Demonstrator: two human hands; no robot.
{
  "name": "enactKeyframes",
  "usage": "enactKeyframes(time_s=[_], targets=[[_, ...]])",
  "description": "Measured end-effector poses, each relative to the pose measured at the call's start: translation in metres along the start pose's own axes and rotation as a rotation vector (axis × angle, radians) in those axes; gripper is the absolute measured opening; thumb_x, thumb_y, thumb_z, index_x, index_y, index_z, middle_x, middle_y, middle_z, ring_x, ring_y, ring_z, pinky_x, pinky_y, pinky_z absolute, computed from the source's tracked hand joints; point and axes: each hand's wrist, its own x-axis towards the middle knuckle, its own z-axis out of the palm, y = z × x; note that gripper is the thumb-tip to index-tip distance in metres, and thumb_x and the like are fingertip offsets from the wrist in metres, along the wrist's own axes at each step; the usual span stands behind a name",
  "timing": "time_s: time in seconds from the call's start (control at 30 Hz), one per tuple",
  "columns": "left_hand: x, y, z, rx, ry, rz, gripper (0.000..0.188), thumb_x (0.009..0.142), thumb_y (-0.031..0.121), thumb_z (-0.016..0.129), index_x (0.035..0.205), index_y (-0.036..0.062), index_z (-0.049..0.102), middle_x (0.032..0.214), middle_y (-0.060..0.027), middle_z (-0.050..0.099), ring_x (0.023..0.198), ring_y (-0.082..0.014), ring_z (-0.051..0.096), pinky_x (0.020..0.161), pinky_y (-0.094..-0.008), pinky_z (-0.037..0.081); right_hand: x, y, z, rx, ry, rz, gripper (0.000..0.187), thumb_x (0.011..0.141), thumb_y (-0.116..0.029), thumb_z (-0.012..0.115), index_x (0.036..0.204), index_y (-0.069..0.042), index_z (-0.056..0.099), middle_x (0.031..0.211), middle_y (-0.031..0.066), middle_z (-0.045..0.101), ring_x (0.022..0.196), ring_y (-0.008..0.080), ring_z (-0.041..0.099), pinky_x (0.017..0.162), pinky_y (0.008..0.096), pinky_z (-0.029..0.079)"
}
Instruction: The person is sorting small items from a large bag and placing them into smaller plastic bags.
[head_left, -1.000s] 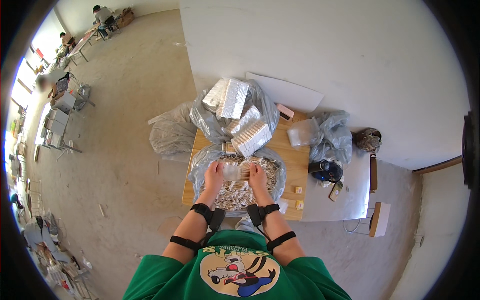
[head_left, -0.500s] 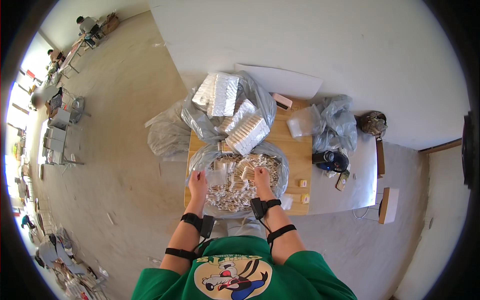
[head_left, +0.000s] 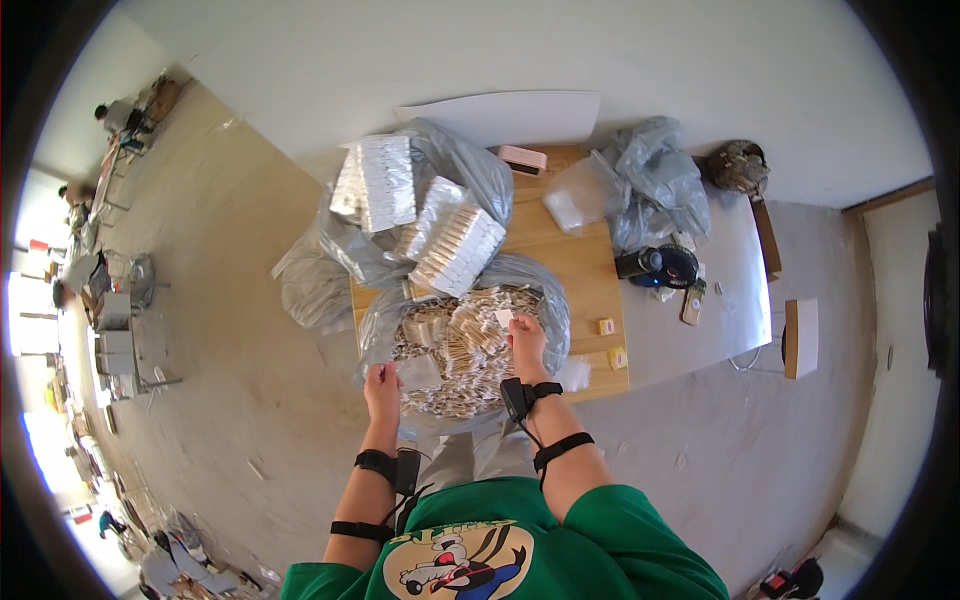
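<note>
A big heap of cotton swabs point(head_left: 470, 345) with wooden sticks lies loose in an opened grey plastic bag point(head_left: 556, 305). At the heap's left edge, my left hand point(head_left: 382, 388) is closed on a small clear plastic bag point(head_left: 420, 372), which extends over the swabs. Over the right side of the heap, my right hand point(head_left: 527, 342) pinches a small white card point(head_left: 504, 317). Behind the heap, another grey bag point(head_left: 480, 165) holds packed rows of swabs in clear wrapping point(head_left: 458, 252).
On the wooden table point(head_left: 590, 270) are two small yellow-and-white boxes point(head_left: 605, 327), a pink box point(head_left: 521, 160) and clear bags point(head_left: 578, 192). A metal side table point(head_left: 735, 300) carries a black fan point(head_left: 678, 267), a bottle point(head_left: 638, 263) and a phone point(head_left: 692, 303). People sit far left.
My view has shifted, so the table's contents appear higher and mostly farther left. A white card now shows in my right hand; the left still holds the clear bag.
</note>
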Motion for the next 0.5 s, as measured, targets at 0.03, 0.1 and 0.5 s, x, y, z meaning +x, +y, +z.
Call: enactKeyframes(time_s=[0.03,0.1,0.5], targets=[[-0.001,-0.001,0.006,0.008,-0.017,0.003,0.023,0.088,0.018,0.053,0.070,0.0067,0.046,0.055,0.0009,0.047,0.044,-0.0057,0.039,0.040,-0.0211,0.029,-0.002,-0.003,-0.007,0.324,-0.075,0.077,0.016,0.082,-0.008,0.056,0.095,-0.001,0.061,0.076,0.0073,0.062,0.071,0.0164,0.061,0.062,0.0256,0.047],[-0.006,0.007,0.029,0.069,-0.067,-0.025,0.026,0.089,0.019,0.052,0.069,0.0039,0.047,0.053,-0.0029,0.050,0.048,-0.0078,0.044,0.044,-0.0247,0.034,0.004,0.005,-0.032,0.443,-0.077,0.021,0.015,0.083,-0.006,0.054,0.095,0.001,0.060,0.077,0.0073,0.062,0.071,0.0154,0.060,0.063,0.0241,0.047],[-0.060,0.012,0.155,0.193,-0.401,-0.079,0.019,0.089,0.018,0.052,0.076,0.0042,0.049,0.060,-0.0016,0.055,0.045,-0.0041,0.040,0.041,-0.0213,0.030,0.035,0.096,-0.203,0.437,0.267,0.025,0.008,0.081,-0.009,0.064,0.082,-0.004,0.059,0.069,0.0019,0.058,0.055,0.0077,0.051,0.047,0.0209,0.037]])
